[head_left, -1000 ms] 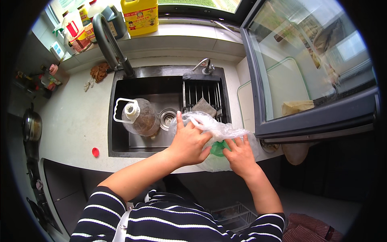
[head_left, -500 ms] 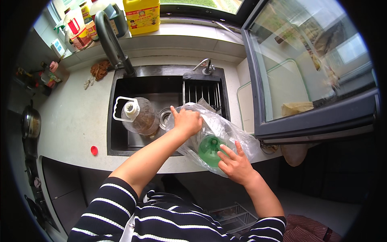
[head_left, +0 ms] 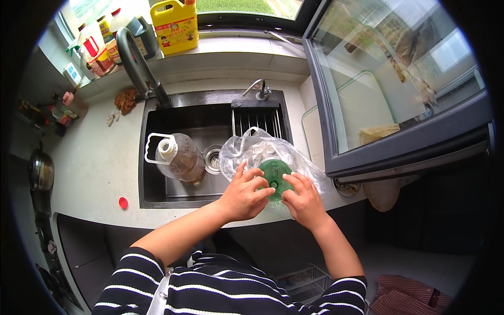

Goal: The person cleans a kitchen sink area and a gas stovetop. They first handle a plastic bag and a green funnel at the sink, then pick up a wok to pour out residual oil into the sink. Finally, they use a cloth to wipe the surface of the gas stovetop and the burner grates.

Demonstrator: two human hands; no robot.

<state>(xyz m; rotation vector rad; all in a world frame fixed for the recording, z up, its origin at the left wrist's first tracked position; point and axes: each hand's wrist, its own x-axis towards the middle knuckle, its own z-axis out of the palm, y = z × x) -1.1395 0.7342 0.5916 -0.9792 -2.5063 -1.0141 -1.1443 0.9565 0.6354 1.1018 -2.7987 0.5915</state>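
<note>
Forearms extend forward and converge; left hand [head_left: 243, 194] and right hand [head_left: 304, 203], fingers curled, grip the near edge of a green plastic funnel [head_left: 275, 171]. Funnel appears round and translucent, positioned against a clear plastic bag [head_left: 308, 167] at the near-right corner of the sink [head_left: 173, 203].

this is a kitchen — a dark sink [head_left: 176, 203] with a tall black faucet [head_left: 126, 55], a slimmer tap [head_left: 262, 93] and a draining rack [head_left: 255, 104] sits in a pale surface [head_left: 86, 176] above dark cabinets [head_left: 81, 239], a pot [head_left: 42, 172] stands far left, and bottles [head_left: 100, 60] and a yellow jug [head_left: 175, 29] line the windowsill [head_left: 233, 48].
</note>
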